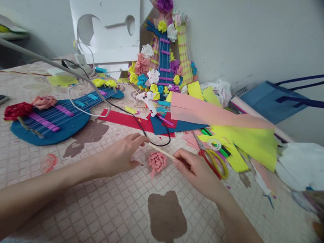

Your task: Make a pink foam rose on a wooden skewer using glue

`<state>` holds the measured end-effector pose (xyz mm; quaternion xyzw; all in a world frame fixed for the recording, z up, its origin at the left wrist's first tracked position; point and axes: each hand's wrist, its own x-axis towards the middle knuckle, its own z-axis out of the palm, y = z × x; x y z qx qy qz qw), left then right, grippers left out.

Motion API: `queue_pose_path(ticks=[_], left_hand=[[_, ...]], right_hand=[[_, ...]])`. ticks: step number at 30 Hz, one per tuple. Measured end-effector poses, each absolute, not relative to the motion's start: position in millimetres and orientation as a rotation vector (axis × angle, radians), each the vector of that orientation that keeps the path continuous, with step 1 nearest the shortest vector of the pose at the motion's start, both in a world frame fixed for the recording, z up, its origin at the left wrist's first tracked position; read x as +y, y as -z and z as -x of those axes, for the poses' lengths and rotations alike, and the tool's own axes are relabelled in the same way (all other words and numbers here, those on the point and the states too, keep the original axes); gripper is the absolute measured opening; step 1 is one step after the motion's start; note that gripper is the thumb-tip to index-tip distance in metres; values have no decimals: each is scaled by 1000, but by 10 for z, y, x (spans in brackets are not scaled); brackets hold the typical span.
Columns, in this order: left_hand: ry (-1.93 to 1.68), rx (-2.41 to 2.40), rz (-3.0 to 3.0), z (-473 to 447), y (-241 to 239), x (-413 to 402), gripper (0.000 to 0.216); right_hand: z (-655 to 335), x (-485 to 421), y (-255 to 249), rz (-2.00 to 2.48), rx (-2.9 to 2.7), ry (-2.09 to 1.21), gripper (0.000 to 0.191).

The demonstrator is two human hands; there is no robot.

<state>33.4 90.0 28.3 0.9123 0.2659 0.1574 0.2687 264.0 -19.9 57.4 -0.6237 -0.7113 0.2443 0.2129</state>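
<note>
A thin pale wooden stick [162, 150] is pinched at its right end in my right hand [196, 170]. My left hand [122, 152] reaches in from the left, its fingertips at the stick's other end and its thumb spread well apart from them. Whether those fingertips touch the stick, I cannot tell. Just below the stick, a pink paper flower [157, 161] with layered petals lies on the table between both hands. Behind the hands rests a white hot glue gun [148, 101], its black cord [144, 129] looping toward the stick.
Scissors [212, 158] with red and yellow handles lie right of my right hand, beside yellow sheets [246, 142] and a pink sheet [207, 108]. At left is a blue guitar cutout [67, 126] with flowers. Decorated guitars [165, 58] and white foam [107, 25] stand behind.
</note>
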Motion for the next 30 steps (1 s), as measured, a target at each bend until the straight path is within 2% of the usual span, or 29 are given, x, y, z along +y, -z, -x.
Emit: queue_pose_path(ticks=[3,6,12,20,30], left_hand=[[-466,623,-2489,-305,-313,817,58],[-544,496,-2541,-304,-316,704,55],[-540,304,-2775,-372,-288,567,30],[-594,172,-2906,-392,-189,570,11],[-593,107,-2928,-406,-199,574,13]], right_hand=[[-2586,-305,-559,1688,-2074,-691,10],[-2520,-428,-487,1687,-2090,-730,13],[-2421,-571,-319,1757,-2068,-659,13],[-2325,-585,-170,1812,-2014,-471,11],[-2250,-569,-119,1813,-2035,-401,10]])
